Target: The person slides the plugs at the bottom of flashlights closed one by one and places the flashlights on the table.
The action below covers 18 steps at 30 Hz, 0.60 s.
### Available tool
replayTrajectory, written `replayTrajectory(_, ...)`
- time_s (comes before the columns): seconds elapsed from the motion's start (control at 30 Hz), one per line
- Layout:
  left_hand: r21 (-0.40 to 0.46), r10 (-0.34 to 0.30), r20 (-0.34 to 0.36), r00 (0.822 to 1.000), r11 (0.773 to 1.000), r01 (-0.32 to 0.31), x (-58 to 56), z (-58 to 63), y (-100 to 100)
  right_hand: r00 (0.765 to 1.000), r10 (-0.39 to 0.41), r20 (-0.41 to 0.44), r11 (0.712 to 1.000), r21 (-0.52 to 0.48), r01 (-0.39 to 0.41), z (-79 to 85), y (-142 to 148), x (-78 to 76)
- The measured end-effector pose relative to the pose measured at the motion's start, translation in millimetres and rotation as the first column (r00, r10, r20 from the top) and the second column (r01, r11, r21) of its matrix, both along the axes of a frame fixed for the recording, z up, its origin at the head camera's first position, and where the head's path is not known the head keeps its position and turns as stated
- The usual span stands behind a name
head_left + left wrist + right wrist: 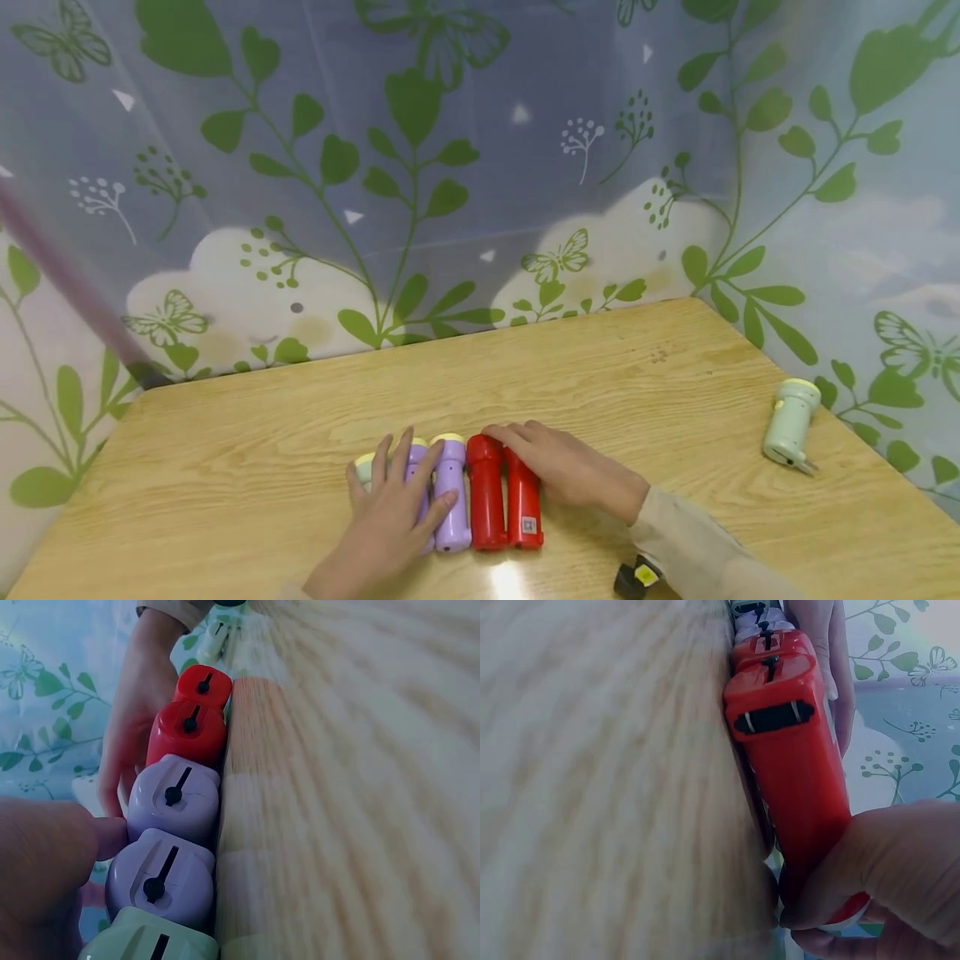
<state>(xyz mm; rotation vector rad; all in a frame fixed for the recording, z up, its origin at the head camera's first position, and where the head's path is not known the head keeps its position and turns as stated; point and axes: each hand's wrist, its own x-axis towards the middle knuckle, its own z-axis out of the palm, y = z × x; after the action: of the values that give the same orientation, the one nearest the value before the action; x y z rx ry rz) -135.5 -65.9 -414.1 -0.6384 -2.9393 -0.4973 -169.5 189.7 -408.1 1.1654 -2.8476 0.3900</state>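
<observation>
Several flashlights lie side by side in a row: a pale green flashlight (pixel 363 468) at the left end, two purple flashlights (pixel 452 500), then a red flashlight (pixel 487 492) and another red flashlight (pixel 525 504). My left hand (pixel 390 508) spreads its fingers over the green and purple ones, its thumb touching the right purple flashlight. Over the heads of the red pair, my right hand (pixel 562 467) rests with fingers extended. In the right wrist view, its thumb (pixel 832 877) touches the end red flashlight (pixel 795 780) near the head. The left hand covers much of the green flashlight.
Another pale green flashlight (pixel 792 421) lies apart at the table's right, its plug prongs showing. A small black object with a yellow mark (pixel 637 577) sits by the right sleeve. The wooden table (pixel 247 450) meets a leaf-patterned curtain (pixel 450 208) at its back edge.
</observation>
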Motion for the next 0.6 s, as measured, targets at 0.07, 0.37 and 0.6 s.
replayTrajectory(0.07,-0.003,0.006,0.002,1.0,1.0,-0.006,0.5,-0.1,1.1,1.0,0.008,-0.01,1.0,-0.005,-0.008,-0.1,-0.7,-0.2)
replayTrajectory(0.37,0.012,0.024,0.037,0.999,1.0,-0.025,1.5,2.7,-1.5,1.0,-0.02,0.01,1.0,0.004,0.02,2.3,3.8,-2.2)
replayTrajectory(0.6,0.094,0.016,0.029,0.999,0.995,-0.019,-0.2,6.4,-6.9,0.954,-0.3,-0.011,0.954,0.001,0.3,37.9,91.4,-17.4)
